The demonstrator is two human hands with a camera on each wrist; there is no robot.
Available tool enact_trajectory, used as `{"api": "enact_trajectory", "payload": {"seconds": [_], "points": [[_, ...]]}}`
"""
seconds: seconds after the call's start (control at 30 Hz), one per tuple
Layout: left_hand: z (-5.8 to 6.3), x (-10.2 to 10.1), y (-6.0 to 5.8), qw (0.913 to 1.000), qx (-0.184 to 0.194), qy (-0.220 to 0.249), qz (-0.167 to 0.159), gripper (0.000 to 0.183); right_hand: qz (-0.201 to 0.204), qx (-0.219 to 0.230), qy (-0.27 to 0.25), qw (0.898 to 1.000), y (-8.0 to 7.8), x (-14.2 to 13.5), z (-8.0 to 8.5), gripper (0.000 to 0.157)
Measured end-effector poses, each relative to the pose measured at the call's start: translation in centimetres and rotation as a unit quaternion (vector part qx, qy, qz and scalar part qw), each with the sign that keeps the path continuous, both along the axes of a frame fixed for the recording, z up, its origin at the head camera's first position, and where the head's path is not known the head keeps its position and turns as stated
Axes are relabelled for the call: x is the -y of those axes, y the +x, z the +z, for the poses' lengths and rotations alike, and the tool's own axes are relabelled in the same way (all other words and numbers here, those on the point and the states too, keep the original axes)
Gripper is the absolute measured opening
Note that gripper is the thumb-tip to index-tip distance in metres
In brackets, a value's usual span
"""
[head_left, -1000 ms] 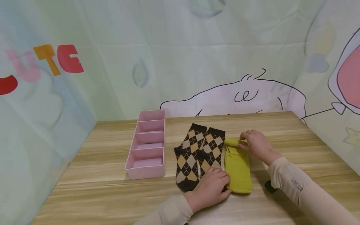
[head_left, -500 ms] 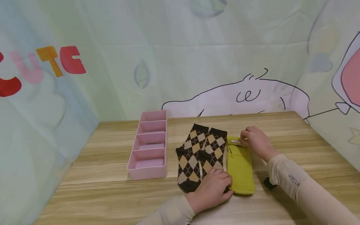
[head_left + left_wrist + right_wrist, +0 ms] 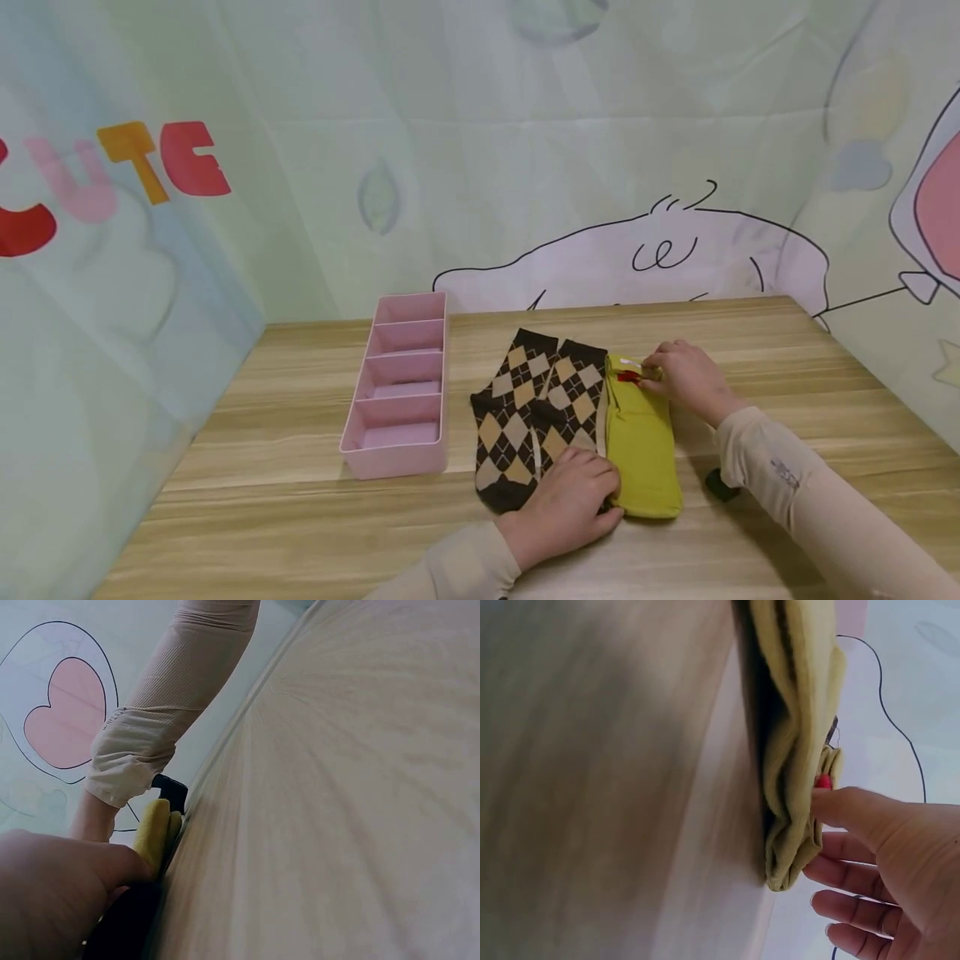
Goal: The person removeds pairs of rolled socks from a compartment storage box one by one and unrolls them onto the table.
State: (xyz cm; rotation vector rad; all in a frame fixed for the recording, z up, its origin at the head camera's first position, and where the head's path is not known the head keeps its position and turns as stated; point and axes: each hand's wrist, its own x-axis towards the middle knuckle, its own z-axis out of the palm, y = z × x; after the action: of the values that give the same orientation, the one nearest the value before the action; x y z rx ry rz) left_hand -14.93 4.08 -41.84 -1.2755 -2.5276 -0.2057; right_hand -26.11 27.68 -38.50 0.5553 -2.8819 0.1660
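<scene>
Two brown-and-tan argyle socks [image 3: 501,429] lie side by side on the wooden table. Against the right one lies a folded yellow-green cloth piece [image 3: 641,454], its exact kind unclear. Near its top, a white and red label [image 3: 630,377] shows. My right hand [image 3: 693,379] pinches the cloth's top right edge; in the right wrist view, the thumb [image 3: 855,812] presses on the folded layers. My left hand [image 3: 562,504] covers the right sock's toe, fingers bent, with dark toe fabric between fingers and thumb, beside the cloth's lower left corner.
A pink four-part box is better told as a pink divided box [image 3: 397,458], standing left of the socks. A small black object [image 3: 722,485] is by the right sleeve. A printed curtain [image 3: 300,167] hangs behind the table [image 3: 262,500].
The cloth's rolled top edge has been turned and flattened by my right hand, bringing the white and red label into sight. My left hand stays on the sock toe.
</scene>
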Motion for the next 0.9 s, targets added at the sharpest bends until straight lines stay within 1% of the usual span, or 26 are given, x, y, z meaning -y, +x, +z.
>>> {"api": "enact_trajectory", "payload": {"seconds": [0.3, 0.43, 0.6, 0.8, 0.9], "points": [[0.0, 0.0, 0.0, 0.9999, 0.011, -0.002, 0.0, 0.015, 0.022, -0.011, 0.015, 1.0, -0.7, -0.3, -0.4, 0.019], [0.0, 0.0, 0.0, 0.9999, 0.014, -0.004, -0.003, 0.016, 0.022, -0.011, 0.02, 0.999, -0.9, -0.4, -0.4, 0.017], [0.0, 0.0, 0.0, 0.9999, 0.007, -0.009, -0.01, 0.016, 0.019, 0.003, 0.009, 1.0, -0.7, -0.5, 0.0, 0.016], [0.1, 0.2, 0.1, 0.9996, -0.007, -0.005, -0.027, 0.02, 0.026, 0.023, -0.002, 0.999, -0.3, -0.7, 0.8, 0.014], [0.1, 0.3, 0.0, 0.9994, -0.004, -0.005, -0.035, 0.02, 0.026, 0.037, -0.001, 0.999, -0.4, -0.7, 1.0, 0.013]]}}
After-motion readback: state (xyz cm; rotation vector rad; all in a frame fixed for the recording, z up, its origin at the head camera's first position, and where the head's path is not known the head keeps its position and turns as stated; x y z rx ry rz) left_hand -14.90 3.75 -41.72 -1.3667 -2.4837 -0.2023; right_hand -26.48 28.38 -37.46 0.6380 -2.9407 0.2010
